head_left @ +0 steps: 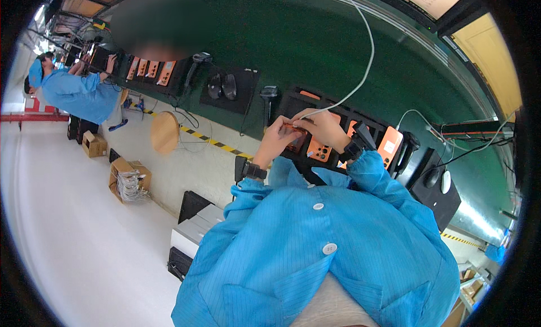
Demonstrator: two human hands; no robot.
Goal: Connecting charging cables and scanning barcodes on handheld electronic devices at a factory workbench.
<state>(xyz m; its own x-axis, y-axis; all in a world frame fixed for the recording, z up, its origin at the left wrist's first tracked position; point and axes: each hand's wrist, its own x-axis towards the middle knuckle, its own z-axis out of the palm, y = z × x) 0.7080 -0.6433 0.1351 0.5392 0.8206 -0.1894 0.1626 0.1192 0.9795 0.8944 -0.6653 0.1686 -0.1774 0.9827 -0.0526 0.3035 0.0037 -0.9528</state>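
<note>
Both of my hands meet over a black tray [293, 103] with slots, which holds several orange phones. My left hand [275, 141] is closed on the edge of a dark, shiny phone with an orange rim [297, 142]. Close against it, my right hand [322, 127] pinches the end of a white cable [369, 59] at the top of this phone. The cable's tip is hidden by my fingers. Just right of the held phone lies an orange phone [319, 152] with dark camera rings. Another orange phone [390, 145] lies at the tray's right end.
Handheld scanners stand left [269, 92] and right [407, 151] of the tray. Farther left, two dark mice [221, 86] lie on a black mat [243, 96]. A white mouse [446, 182] is at right. A co-worker [79, 93] works at far left, beyond a round stool [164, 132].
</note>
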